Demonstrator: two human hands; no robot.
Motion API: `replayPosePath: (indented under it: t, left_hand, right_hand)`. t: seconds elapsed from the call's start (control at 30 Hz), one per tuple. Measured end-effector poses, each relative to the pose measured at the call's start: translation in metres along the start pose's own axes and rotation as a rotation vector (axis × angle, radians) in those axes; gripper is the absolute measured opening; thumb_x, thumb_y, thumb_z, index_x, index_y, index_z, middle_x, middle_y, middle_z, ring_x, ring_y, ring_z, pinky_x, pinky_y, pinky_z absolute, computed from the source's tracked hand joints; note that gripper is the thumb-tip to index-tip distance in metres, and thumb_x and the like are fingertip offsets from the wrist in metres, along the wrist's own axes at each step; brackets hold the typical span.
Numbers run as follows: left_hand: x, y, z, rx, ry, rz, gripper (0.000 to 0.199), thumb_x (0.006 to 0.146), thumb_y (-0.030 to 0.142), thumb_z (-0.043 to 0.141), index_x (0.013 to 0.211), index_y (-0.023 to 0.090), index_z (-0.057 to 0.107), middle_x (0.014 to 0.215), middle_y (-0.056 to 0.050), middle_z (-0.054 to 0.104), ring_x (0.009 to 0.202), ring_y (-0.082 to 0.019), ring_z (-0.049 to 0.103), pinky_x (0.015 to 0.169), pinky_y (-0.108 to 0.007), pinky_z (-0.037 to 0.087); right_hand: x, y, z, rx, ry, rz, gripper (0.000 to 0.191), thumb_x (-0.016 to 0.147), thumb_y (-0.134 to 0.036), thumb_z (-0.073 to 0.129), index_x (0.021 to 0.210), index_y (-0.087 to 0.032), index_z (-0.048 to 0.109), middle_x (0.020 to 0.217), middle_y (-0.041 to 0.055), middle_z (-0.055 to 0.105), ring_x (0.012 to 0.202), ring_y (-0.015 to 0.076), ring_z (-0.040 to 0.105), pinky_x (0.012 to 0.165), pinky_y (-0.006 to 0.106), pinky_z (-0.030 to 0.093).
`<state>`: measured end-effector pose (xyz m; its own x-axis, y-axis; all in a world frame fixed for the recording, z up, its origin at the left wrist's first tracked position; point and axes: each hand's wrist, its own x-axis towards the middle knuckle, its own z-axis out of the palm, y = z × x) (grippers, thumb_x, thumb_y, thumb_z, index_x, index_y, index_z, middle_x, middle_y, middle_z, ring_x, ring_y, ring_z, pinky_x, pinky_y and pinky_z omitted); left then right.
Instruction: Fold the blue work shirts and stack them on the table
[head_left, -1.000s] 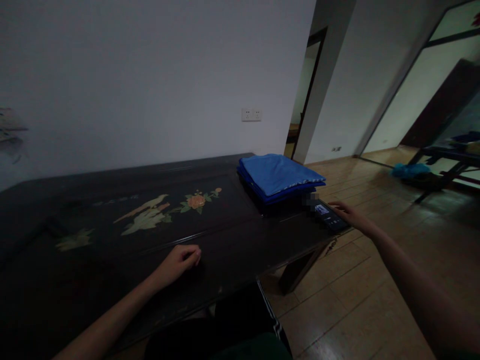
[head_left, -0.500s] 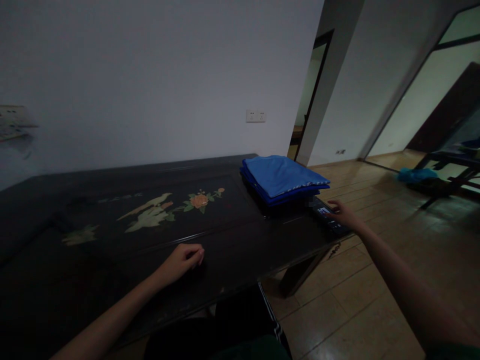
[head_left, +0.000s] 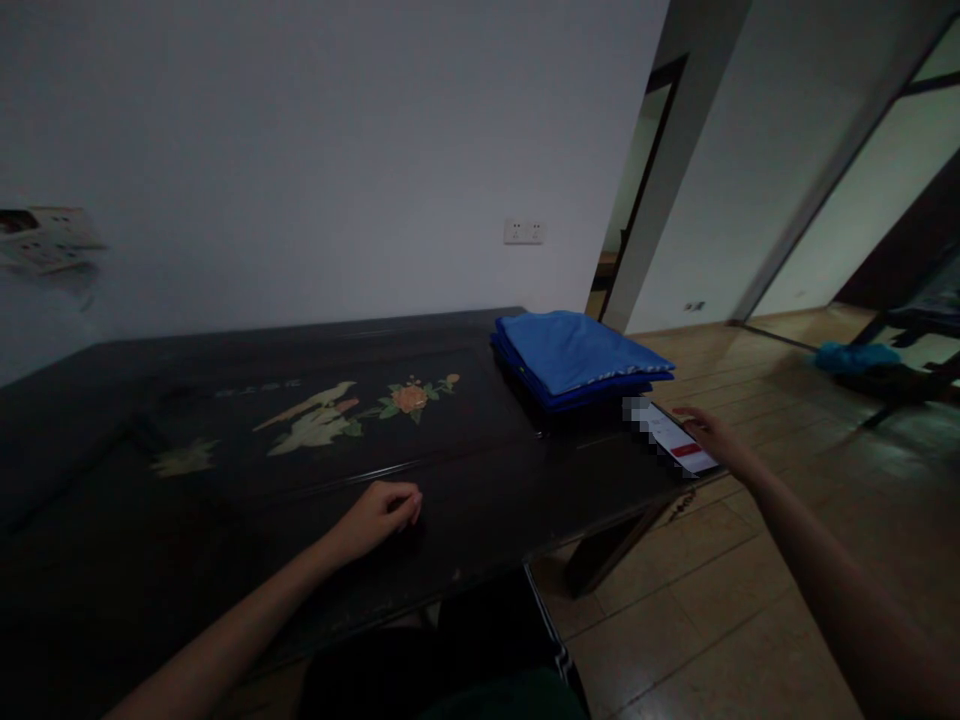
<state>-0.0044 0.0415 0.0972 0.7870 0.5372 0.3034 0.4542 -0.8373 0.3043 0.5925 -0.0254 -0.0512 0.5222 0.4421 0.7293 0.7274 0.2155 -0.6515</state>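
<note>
My left hand (head_left: 381,515) rests on the dark tabletop (head_left: 480,500) near its front edge, fingers curled in and nothing visible in them. At the table's right end lies a phone (head_left: 679,440) with a lit white screen and a red bar. My right hand (head_left: 709,437) is at the phone's right side, fingers apart, not gripping it. Just behind the phone sits a stack of folded blue cloths (head_left: 577,355), lighter blue on top.
A wall socket (head_left: 523,232) is behind the table. Flower and bird inlay (head_left: 409,399) decorates the tabletop. On the floor at the right are a blue plastic bag (head_left: 855,357) and dark furniture. My legs are under the table's front edge.
The phone's screen has gone from mostly dark to white with a red bar. My right hand has drawn slightly back from over the screen. The view has shifted a little left.
</note>
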Motion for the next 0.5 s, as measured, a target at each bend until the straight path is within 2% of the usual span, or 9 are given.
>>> replayPosePath:
  t: [0.17,0.3,0.5]
  left_hand:
    - [-0.001,0.001,0.000,0.011,0.014,-0.008,0.043,0.089,0.048,0.037,0.062,0.018,0.051,0.057,0.002,0.048,0.055,-0.012,0.045,0.057,-0.023,0.034]
    - [-0.002,0.005,-0.001,0.001,0.011,-0.011,0.042,0.088,0.048,0.038,0.062,0.018,0.051,0.056,0.002,0.049,0.056,-0.012,0.046,0.057,-0.023,0.035]
    - [-0.001,0.003,0.000,-0.001,0.015,-0.003,0.041,0.088,0.046,0.038,0.062,0.017,0.052,0.056,0.001,0.050,0.055,-0.012,0.046,0.056,-0.023,0.035]
  right_hand:
    - [0.004,0.000,0.008,-0.072,-0.054,-0.077,0.043,0.073,-0.025,0.043,0.108,-0.016,0.065,0.099,0.0124,0.070,0.088,0.0261,0.065,0.080,0.044,0.054]
    - [0.007,-0.001,0.010,-0.145,-0.085,-0.090,0.049,0.072,-0.021,0.041,0.115,-0.016,0.063,0.101,0.0121,0.069,0.088,0.0254,0.064,0.085,0.045,0.052]
    - [0.005,-0.022,0.005,-0.262,-0.109,-0.033,0.039,0.076,-0.018,0.042,0.105,-0.019,0.067,0.093,0.0114,0.068,0.089,0.0259,0.063,0.084,0.042,0.052]
